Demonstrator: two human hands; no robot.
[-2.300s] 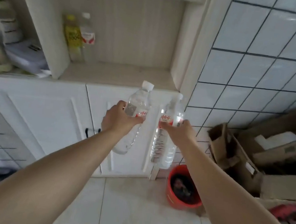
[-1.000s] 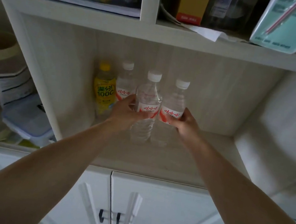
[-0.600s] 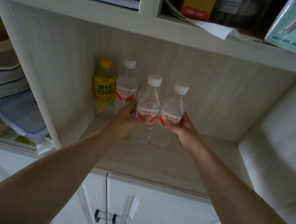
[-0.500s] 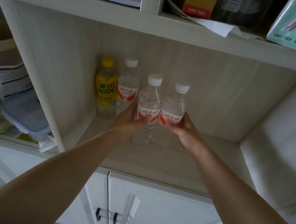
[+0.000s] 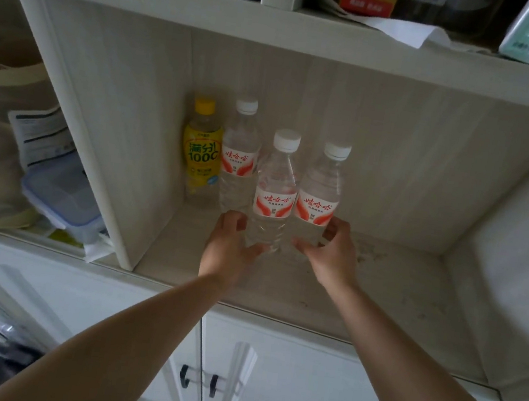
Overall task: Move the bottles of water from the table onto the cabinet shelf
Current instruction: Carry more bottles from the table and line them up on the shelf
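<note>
Two clear plastic water bottles with white caps and red-and-white labels stand upright side by side on the pale wood-grain cabinet shelf [image 5: 363, 280]: the left-hand bottle [image 5: 274, 195] and the right-hand bottle [image 5: 319, 197], touching or nearly so. Behind and to their left, against the back corner, stand a third clear water bottle with the same label [image 5: 239, 156] and a yellow-capped bottle with a yellow label [image 5: 200, 155]. Left hand [image 5: 228, 249]: fingers loosely curved around the base of the left-hand bottle, thumb at its foot; whether they grip or only touch, cannot tell. Right hand [image 5: 330, 252]: fingers likewise cupped at the lower part of the right-hand bottle, firmness of hold not readable. Judgement: placement step at its end, both bottles seated on the shelf, release in hand. Next move calls for opening the fingers cleanly and drawing both hands straight back toward the shelf edge, without brushing either bottle, since they stand close and one tipping would knock its neighbour. The table is not in view, so the remaining count is unknown. Neighbouring compartment to the left holds a lidded translucent plastic container with blue trim [image 5: 61, 197].
</note>
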